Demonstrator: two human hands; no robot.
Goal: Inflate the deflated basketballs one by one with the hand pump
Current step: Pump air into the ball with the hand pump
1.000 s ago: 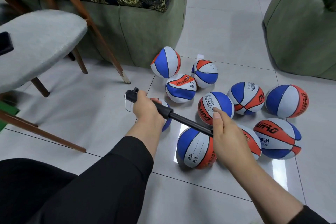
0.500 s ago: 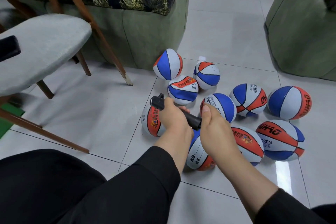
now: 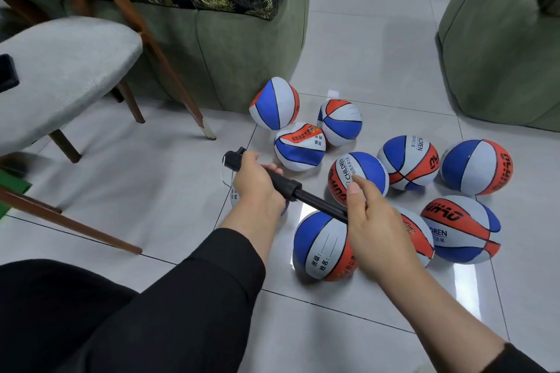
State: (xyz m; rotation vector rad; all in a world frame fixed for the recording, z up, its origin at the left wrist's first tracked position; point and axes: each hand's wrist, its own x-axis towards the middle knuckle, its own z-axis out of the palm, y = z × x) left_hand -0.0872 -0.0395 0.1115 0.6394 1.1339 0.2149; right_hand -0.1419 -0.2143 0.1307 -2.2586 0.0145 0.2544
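Black plastic, slim and rigid, the hand pump [image 3: 283,186] hangs in the air over a cluster of red, white and blue children's basketballs on the pale tiled floor [image 3: 151,179]. The left hand [image 3: 257,185] is wrapped round the thicker part near the T-shaped end, fingers curled fully about it; the right hand [image 3: 374,230] closes round the far end of the thin rod, thumb lying straight along it and pointing away from the body, so the rest of the pump inside that palm is hidden. The pump reads as partly drawn out, with a stretch of bare rod showing between the hands. Directly below the right hand lies the nearest basketball [image 3: 322,247], round and fairly full; whether the needle is seated in it cannot be told. The pump should be light and stiff, best held firmly at both ends, though the thin rod could bend or bind if pushed off-axis. The balls look rubbery and grippy; the dented basketball [image 3: 298,145] near the green sofa [image 3: 242,48] is soft and would buckle under the fingers, so it is best cupped from the sides near the valve. A grey upholstered chair [image 3: 60,70] stands at the left.
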